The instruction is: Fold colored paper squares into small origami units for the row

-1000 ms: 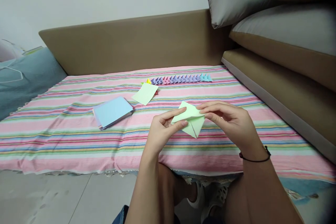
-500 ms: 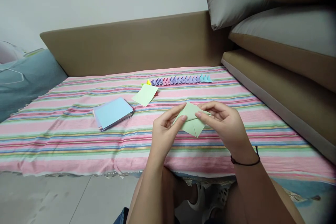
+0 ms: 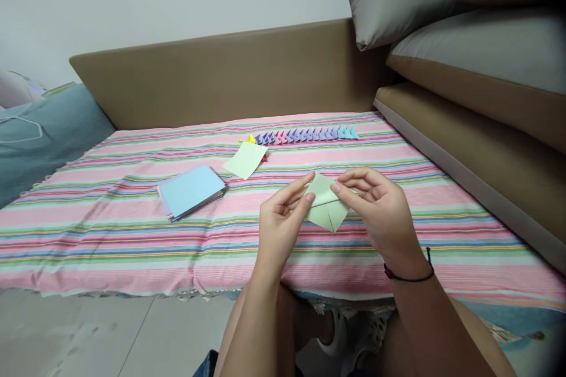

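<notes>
Between my hands is a folded light green paper [image 3: 328,211], a diamond shape with a crease across it and a slit between two flaps at its lower point. My left hand [image 3: 283,212] pinches its left side, thumb on top and fingers behind. My right hand [image 3: 375,203] grips the upper right side the same way, its thumb on the paper; the fingertips behind are hidden. Beyond them lies an unfolded pale green sheet [image 3: 246,160], partly over a small red piece. A row of folded paper pieces [image 3: 305,135] in purple, pink and blue stretches behind.
A stack of coloured paper [image 3: 192,191], light blue on top, sits to the left on the striped cloth [image 3: 132,230]. Grey and brown cushions [image 3: 477,59] are piled at the right. A brown backrest [image 3: 221,79] stands along the wall.
My right thumb has shifted slightly up and left along the paper's upper edge. The folded paper is tilted a little differently, and both hands still hold it.
</notes>
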A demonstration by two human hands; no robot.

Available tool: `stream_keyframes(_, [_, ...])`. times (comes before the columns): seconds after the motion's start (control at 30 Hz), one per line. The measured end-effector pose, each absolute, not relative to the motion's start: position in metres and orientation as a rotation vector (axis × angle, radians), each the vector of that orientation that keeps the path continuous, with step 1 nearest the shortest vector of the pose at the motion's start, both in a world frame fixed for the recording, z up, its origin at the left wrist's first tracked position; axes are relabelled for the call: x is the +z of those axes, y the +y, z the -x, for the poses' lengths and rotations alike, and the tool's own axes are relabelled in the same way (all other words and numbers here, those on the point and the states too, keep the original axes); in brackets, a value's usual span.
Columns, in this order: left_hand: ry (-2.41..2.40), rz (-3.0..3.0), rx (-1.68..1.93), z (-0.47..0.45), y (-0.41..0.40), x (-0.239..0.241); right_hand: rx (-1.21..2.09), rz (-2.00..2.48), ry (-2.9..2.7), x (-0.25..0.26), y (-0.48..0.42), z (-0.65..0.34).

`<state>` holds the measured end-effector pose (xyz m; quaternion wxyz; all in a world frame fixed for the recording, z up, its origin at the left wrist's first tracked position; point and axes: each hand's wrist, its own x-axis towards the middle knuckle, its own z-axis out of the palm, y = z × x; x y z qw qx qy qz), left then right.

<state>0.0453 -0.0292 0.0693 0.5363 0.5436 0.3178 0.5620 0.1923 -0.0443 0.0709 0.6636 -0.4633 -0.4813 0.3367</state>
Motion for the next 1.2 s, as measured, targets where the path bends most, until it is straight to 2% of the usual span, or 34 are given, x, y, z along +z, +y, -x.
stream_keyframes(0.83, [0.962, -1.19, 1.501, -0.055, -0.031, 0.068, 0.779, 1.068, -1.097, 0.069, -0.045, -0.186])
stream_keyframes(1.07, [0.967, -1.078, 1.543, -0.053, -0.027, 0.062, 1.21, 0.958, -1.026, 0.067, -0.045, -0.181])
stream_keyframes(1.2, [0.968, -1.046, 1.55, -0.052, -0.026, 0.06, 1.221, 0.895, -0.939, 0.063, -0.043, -0.17])
